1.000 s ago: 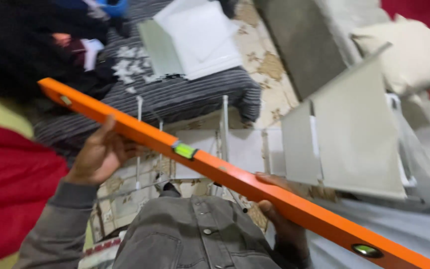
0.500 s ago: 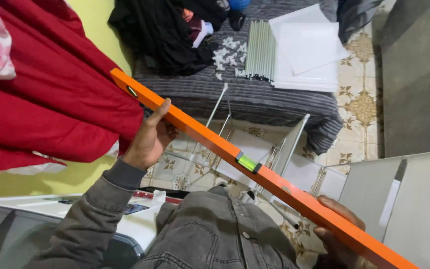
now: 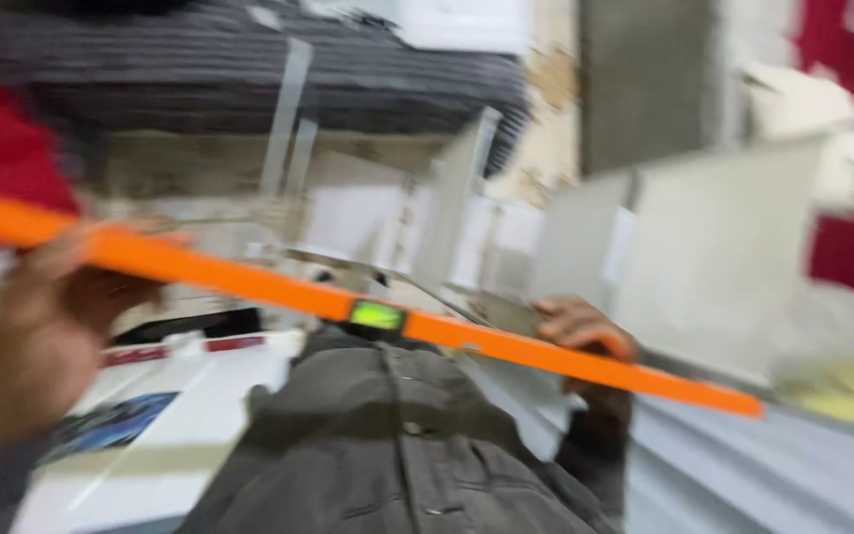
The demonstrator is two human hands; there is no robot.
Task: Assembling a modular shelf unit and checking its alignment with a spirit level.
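A long orange spirit level (image 3: 249,282) with a green vial (image 3: 378,316) at its middle runs across the view from the left edge down to the right. My left hand (image 3: 46,326) grips it near its left end. My right hand (image 3: 585,336) holds it right of the vial, fingers curled over the top edge. The level hangs just above my grey jacket (image 3: 397,445). The picture is heavily blurred by motion.
Pale grey tile pieces (image 3: 714,247) lean upright at the right. A dark striped cushion (image 3: 200,69) lies at the top with thin strips in front of it. A white box (image 3: 180,396) sits at the lower left, red cloth (image 3: 2,168) at the left edge.
The view has swung and dropped closer. The level now lies flatter across the frame, both hands still on it. The red cloth has slid out to the left edge.
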